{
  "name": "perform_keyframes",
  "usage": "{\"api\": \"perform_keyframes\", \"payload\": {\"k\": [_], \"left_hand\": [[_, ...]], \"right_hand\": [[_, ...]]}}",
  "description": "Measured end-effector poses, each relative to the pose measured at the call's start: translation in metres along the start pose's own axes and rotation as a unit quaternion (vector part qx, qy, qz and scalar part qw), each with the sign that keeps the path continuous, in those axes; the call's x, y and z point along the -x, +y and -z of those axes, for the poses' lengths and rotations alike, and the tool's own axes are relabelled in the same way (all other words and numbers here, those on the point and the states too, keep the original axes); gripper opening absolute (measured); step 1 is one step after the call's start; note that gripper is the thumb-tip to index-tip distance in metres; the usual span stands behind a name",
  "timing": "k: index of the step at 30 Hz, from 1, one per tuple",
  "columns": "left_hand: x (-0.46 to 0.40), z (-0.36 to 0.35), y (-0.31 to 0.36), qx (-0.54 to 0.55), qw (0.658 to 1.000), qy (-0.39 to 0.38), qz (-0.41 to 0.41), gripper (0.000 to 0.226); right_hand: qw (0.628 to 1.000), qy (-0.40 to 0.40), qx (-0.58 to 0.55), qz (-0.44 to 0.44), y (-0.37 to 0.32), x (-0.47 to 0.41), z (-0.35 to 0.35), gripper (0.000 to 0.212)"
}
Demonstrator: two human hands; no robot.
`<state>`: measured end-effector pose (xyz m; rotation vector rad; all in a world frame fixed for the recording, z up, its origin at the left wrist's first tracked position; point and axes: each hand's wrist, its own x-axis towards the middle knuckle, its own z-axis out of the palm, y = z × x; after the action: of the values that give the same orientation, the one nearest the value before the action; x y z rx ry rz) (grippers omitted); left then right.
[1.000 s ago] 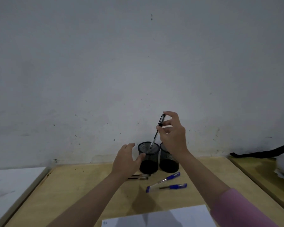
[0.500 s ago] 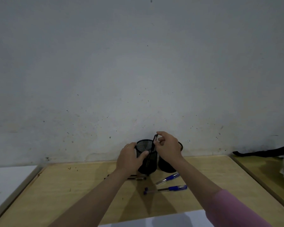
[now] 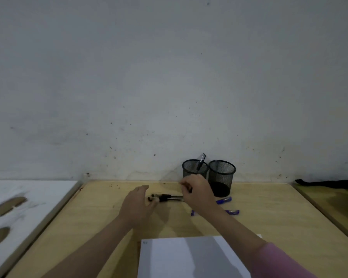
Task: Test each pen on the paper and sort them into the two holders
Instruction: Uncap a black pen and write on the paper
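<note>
a white sheet of paper (image 3: 189, 257) is seen lying flat at the near edge of the wooden table (image 3: 92, 227), and it is taken here as the landmark. a pink sleeve (image 3: 279, 261) is seen at the paper's right corner, partly over it.

beyond the paper and to its left, the left hand (image 3: 138, 205) is held low over the table, fingers spread apart and nothing gripped; its fingertips are placed at the left end of two black pens (image 3: 168, 197), though contact cannot be told because of blur. these pens are laid side by side, lengthwise across the table, beyond the paper's far edge.

beyond the paper's middle, the right hand (image 3: 197, 194) is held above the right end of the black pens, fingers curled together; whether anything is pinched in it cannot be told. two blue pens are partly hidden by this forearm: one (image 3: 232, 212) is seen just beyond the paper's far right, the other (image 3: 224, 200) a little farther.

farther still, two black mesh holders are stood touching, against the wall (image 3: 169, 77). in the left holder (image 3: 194, 170) one black pen (image 3: 201, 162) is seen leaning to the right, its top above the rim. no pen is seen above the rim of the right holder (image 3: 222, 177).
</note>
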<state>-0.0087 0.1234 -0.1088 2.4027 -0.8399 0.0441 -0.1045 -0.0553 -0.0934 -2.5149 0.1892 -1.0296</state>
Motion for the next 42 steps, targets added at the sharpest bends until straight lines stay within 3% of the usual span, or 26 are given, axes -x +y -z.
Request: {"api": "perform_keyframes", "payload": {"k": [7,10,17,22,27,31,33,35,38,40,42], "left_hand": [[0.043,0.002,-0.041,-0.091,0.994,-0.065,-0.010,0.066],[0.043,-0.003,-0.044,-0.103,0.993,-0.059,-0.016,0.062],[0.041,-0.006,-0.046,-0.105,0.994,-0.028,-0.020,0.089],[0.042,-0.006,-0.046,-0.061,0.998,0.003,-0.027,0.067],[0.050,0.000,-0.036,-0.033,0.986,0.118,-0.116,0.044],[0.047,0.006,-0.018,-0.018,0.975,0.160,-0.155,0.019],[0.045,0.010,-0.008,-0.018,0.971,0.168,-0.168,0.016],[0.044,0.014,0.000,-0.012,0.968,0.177,-0.180,0.026],[0.047,0.021,0.012,0.050,0.967,0.203,-0.147,0.024],[0.051,0.026,0.022,0.110,0.963,0.216,-0.118,0.015],[0.055,0.030,0.031,0.165,0.958,0.215,-0.097,0.007]], "right_hand": [[0.984,-0.157,0.079,-0.042,-0.022,0.015,-0.031,0.031],[0.975,-0.182,0.116,-0.049,-0.025,0.015,-0.037,0.036],[0.963,-0.212,0.152,-0.062,-0.024,0.006,-0.047,0.029],[0.964,-0.220,0.144,-0.033,-0.027,0.008,-0.047,0.022],[0.979,-0.179,0.093,0.022,-0.032,0.018,-0.038,0.022],[0.985,-0.156,0.047,0.058,-0.036,0.019,-0.024,0.024],[0.987,-0.134,0.035,0.075,-0.037,0.021,-0.015,0.025],[0.992,-0.047,0.052,0.103,-0.036,0.023,-0.006,0.028],[0.985,0.093,0.060,0.134,-0.041,0.028,0.006,0.024],[0.985,0.110,0.023,0.132,-0.048,0.035,0.012,0.022],[0.992,0.086,-0.088,0.040,-0.059,0.042,0.016,0.019]]}}
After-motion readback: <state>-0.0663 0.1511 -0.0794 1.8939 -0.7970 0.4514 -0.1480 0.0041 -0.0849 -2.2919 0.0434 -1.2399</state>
